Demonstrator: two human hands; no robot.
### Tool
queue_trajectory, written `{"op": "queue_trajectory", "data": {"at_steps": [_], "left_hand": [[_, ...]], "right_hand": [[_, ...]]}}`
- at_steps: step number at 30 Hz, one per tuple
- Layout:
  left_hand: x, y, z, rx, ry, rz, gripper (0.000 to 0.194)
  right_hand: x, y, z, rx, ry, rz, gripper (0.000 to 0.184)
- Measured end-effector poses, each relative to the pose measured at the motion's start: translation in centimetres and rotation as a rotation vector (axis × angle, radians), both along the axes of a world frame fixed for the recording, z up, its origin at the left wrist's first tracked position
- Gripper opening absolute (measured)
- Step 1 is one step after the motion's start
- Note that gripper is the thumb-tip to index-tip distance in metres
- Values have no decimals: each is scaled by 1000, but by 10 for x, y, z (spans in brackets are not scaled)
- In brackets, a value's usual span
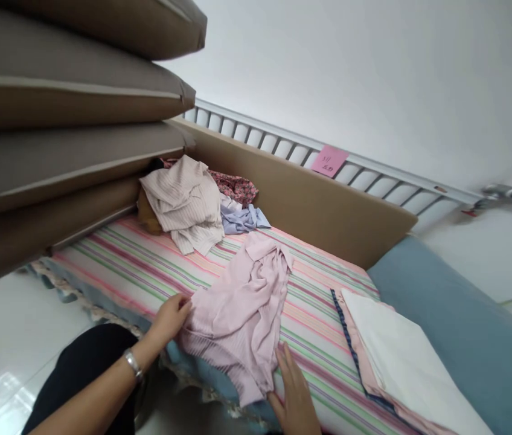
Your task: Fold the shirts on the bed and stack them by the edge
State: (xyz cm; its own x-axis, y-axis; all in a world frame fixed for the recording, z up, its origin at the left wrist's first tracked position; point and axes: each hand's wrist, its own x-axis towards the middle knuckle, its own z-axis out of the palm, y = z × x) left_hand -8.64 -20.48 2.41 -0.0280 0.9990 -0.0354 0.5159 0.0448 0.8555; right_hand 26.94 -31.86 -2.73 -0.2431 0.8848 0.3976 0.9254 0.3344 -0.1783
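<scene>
A pale pink ribbed shirt (238,302), with what looks like a collar at its far end, lies wrinkled on a striped bed sheet (314,338). Its near hem hangs at the bed's front edge. My left hand (173,317), silver bracelet at the wrist, has its fingers closed on the shirt's left edge. At the lower right corner, my right hand (294,389) lies with fingers stretched out, its fingertips and thumb touching the shirt's right side.
A heap holds a striped beige garment (188,199), a floral red garment (238,188) and a light blue one (242,219). Folded white cloth (410,356) tops a stack at right. Thick brown cushions (79,109) rise at left; a brown board (292,181) and metal rail (260,130) stand behind.
</scene>
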Motion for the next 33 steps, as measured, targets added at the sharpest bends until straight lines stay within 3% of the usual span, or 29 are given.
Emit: {"op": "queue_trajectory", "data": {"at_steps": [6,9,12,16,21,25,27,31,33], "left_hand": [[28,-13,10,2,262,-35,37],[36,-8,10,18,351,-45,22],[40,0,5,6,373,-20,10],[45,8,2,10,335,4,17],[52,-4,6,12,202,10,17],[54,-29,20,-116,-192,-96,60],[52,-45,27,-169,-335,-170,69],[40,-82,31,-296,-478,-351,52],[33,-100,31,-392,-499,-379,38]], "right_hand": [[-15,25,5,42,90,22,77],[-18,33,6,68,68,50,70],[-17,40,5,-8,51,95,59],[-13,43,9,-162,76,126,47],[-6,34,22,-228,140,131,39],[7,18,30,-199,145,165,38],[16,7,31,-154,137,210,36],[33,-14,24,-86,101,326,36],[38,-20,21,-105,100,405,38]]}}
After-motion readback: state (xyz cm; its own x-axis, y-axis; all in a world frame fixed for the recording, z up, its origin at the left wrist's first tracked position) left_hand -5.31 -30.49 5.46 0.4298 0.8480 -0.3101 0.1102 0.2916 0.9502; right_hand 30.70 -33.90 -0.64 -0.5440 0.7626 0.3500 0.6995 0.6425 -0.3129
